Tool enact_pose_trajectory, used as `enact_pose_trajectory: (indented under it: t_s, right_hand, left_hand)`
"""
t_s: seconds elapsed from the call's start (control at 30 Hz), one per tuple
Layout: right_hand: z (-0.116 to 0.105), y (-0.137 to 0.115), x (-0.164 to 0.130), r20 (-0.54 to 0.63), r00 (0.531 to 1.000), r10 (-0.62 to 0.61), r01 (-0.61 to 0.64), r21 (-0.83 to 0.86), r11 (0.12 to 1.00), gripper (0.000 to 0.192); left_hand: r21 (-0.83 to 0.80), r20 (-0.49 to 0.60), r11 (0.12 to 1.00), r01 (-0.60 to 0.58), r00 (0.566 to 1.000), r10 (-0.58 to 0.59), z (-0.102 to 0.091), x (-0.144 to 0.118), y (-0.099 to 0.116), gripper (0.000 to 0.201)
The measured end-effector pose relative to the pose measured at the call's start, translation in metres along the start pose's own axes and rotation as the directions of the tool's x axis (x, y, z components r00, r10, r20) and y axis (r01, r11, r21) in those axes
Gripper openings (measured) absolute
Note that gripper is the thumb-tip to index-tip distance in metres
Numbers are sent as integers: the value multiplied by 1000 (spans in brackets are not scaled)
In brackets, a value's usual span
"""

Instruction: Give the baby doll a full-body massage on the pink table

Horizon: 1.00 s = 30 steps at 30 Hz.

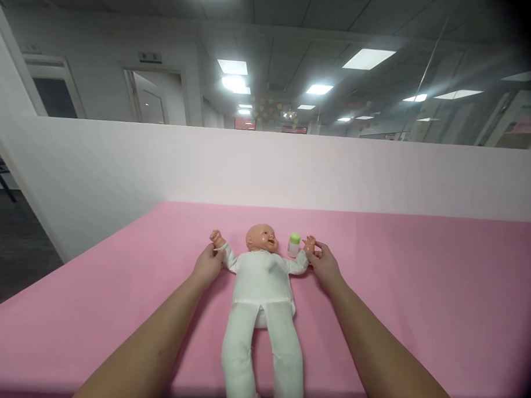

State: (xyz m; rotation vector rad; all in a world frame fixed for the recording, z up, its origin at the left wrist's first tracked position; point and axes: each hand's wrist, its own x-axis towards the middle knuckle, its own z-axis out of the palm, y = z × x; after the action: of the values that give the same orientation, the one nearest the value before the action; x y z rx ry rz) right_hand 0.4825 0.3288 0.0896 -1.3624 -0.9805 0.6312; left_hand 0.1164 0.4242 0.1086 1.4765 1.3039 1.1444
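We are laying the baby doll (260,292) on its back on the pink table (425,286), our left hand (208,265) and right hand (323,264) pinching its wrists; beside its head is standing a small bottle (294,244). Next, we judge, calls for gentle release.

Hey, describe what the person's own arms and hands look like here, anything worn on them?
Both forearms are bare from the bottom edge of the picture up to the wrists, with no sleeve showing. The left hand and the right hand wear no gloves. No watch, bracelet or ring can be made out, though the picture is too soft to rule out something small. Fingernails cannot be judged.
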Motion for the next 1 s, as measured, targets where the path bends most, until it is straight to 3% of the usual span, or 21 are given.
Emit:
enact_pose_trajectory:
  t_s: [0.13,0.27,0.37,0.53,0.67,0.87,1.0]
  right_hand:
    - [11,-17,-14,133,977,-167,178,-73,981,49]
    - [21,-35,-30,313,919,-242,301,-158,940,39]
    - [26,-49,-41,398,885,-243,352,-227,908,36]
    - [30,-61,-47,529,820,-220,367,-190,911,29]
    - [31,-58,-43,572,792,-215,372,-172,912,25]
    - [34,-57,-45,524,833,-178,356,-260,898,29]
    - [31,-49,-42,475,862,-180,295,-181,938,32]
  left_hand:
    - [366,159,884,-290,956,248,4,-17,16,35]
    - [529,338,712,-463,884,324,11,-35,36,36]
    - [595,364,634,-493,869,335,15,-41,43,41]
    - [652,424,553,-518,854,300,19,-41,46,35]
    - [652,451,524,-549,835,315,20,-40,47,33]
    - [611,440,572,-548,835,329,18,-37,45,30]
    - [562,371,660,-499,865,338,13,-31,37,31]
